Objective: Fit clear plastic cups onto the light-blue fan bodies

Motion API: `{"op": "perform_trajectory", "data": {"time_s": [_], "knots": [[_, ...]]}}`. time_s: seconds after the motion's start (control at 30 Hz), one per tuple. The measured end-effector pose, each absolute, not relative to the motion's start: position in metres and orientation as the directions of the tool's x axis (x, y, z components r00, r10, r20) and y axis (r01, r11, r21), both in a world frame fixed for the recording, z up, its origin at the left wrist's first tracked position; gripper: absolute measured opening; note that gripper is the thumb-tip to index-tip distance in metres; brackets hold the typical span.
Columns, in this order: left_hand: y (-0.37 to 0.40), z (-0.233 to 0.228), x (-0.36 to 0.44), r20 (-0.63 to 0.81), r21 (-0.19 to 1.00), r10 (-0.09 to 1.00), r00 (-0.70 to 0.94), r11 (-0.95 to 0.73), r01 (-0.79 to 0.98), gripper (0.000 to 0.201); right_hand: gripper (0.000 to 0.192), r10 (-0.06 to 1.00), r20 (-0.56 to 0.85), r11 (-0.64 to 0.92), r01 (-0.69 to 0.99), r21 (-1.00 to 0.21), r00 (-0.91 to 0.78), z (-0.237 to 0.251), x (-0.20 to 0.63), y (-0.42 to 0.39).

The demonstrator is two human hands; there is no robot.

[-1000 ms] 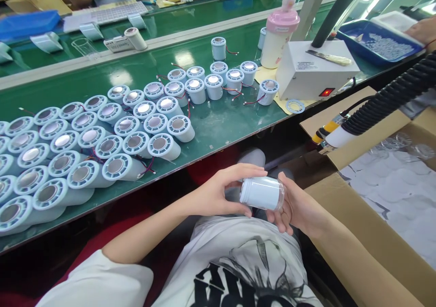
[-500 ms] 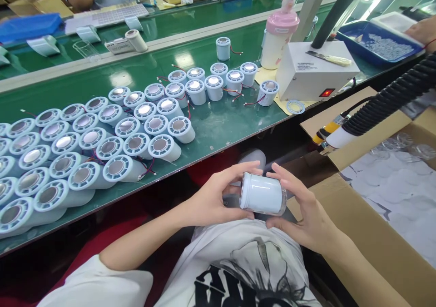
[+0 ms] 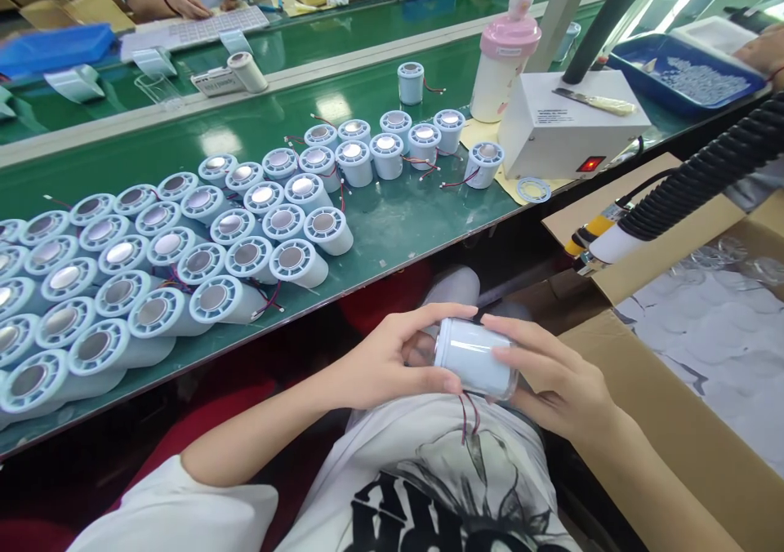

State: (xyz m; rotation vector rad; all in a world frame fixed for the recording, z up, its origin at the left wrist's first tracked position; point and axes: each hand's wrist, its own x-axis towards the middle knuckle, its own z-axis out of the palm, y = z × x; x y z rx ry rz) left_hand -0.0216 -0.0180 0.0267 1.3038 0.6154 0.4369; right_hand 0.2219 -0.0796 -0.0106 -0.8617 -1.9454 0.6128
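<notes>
Above my lap, a light-blue cylindrical housing lies on its side between my two hands. A clear cover surrounds its right end, and thin red and dark wires hang below it. My left hand grips the left end, with the thumb below and the fingers above. My right hand is closed round the right end, its fingertips on the upper side; part of its thumb is hidden. On the bench to the left, several like housings stand or lean in rows, many with wires trailing out.
A white box with a lit red switch stands at the bench edge beside a pink-lidded bottle. To my right are an open carton of clear parts and white sheets, and a black hose tool. A co-worker's hand is across the bench.
My right hand's fingers have closed in on the housing's right end. Wires now dangle beneath it. Across the bench, the co-worker's hand has moved down to the white tray.
</notes>
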Motion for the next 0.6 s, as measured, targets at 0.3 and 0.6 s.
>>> {"op": "perform_trajectory", "data": {"time_s": [0.3,0.6], "knots": [[-0.015,0.025,-0.025,-0.023,0.99,0.563,0.826,0.128,-0.059,0.081,0.055,0.966,0.1,0.111,0.032,-0.993,-0.237,-0.001,0.214,-0.087],[-0.017,0.013,-0.032,-0.115,0.986,0.507,0.854,0.162,0.037,0.075,0.062,0.924,0.193,0.269,0.201,-0.942,-0.331,-0.014,0.213,-0.085]]}}
